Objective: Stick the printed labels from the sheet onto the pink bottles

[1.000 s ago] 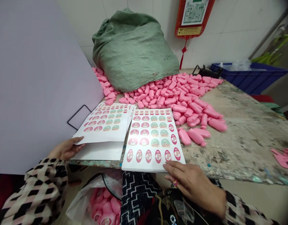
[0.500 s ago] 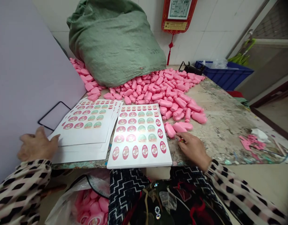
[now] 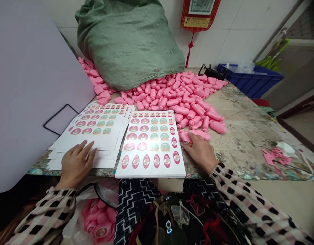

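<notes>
Pink bottles [image 3: 182,110] lie heaped across the centre of the frame, some hidden beneath the green sack [image 3: 131,41], whose top is cut off by the upper edge and whose markings are hard to read. The right hand [image 3: 201,151], right of centre, reaches the nearest bottles; its own back hides the fingertips, so whether it grips one cannot be told. The left hand [image 3: 77,161], lower left, is spread loosely over the lower edge of the left label sheets [image 3: 95,122], covering part of them and grasping nothing visible. The central label stack [image 3: 149,143] lies between the hands, its lettering too small to read. At lower left, a clear bag [image 3: 75,224], partly cut off, contains labelled pink bottles. The blue bin [image 3: 251,81], upper right, holds crumpled clear plastic [image 3: 245,67]; its depths are hidden.
</notes>
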